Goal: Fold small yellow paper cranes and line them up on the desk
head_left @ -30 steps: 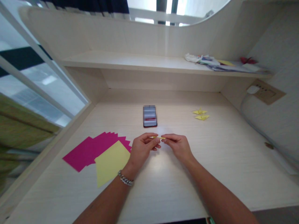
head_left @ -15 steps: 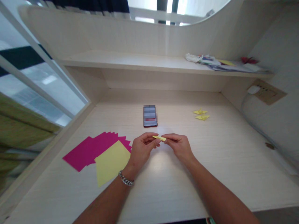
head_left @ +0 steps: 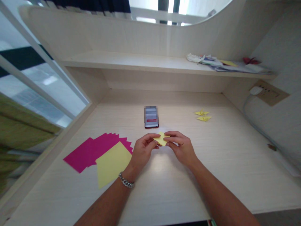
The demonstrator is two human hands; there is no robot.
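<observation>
A small folded yellow paper is between my two hands, just above the middle of the desk. My left hand pinches its left corner between thumb and fingers. On the opposite side, my right hand grips the paper with the thumb below and the fingers over its top. The broad face of the paper shows now, and its lower layers are partly hidden by fingertips. Beside my left wrist lies a flat yellow sheet, overlapping a fan of magenta sheets.
A phone with a lit, blurred screen lies beyond my hands. Two folded yellow paper pieces rest to the right. Papers lie on the shelf. A cable runs from the wall socket down the right side.
The yellow paper has turned from a narrow edge to a wider face toward me. My right hand's fingers have moved over its top; the left hand has stayed nearly in place.
</observation>
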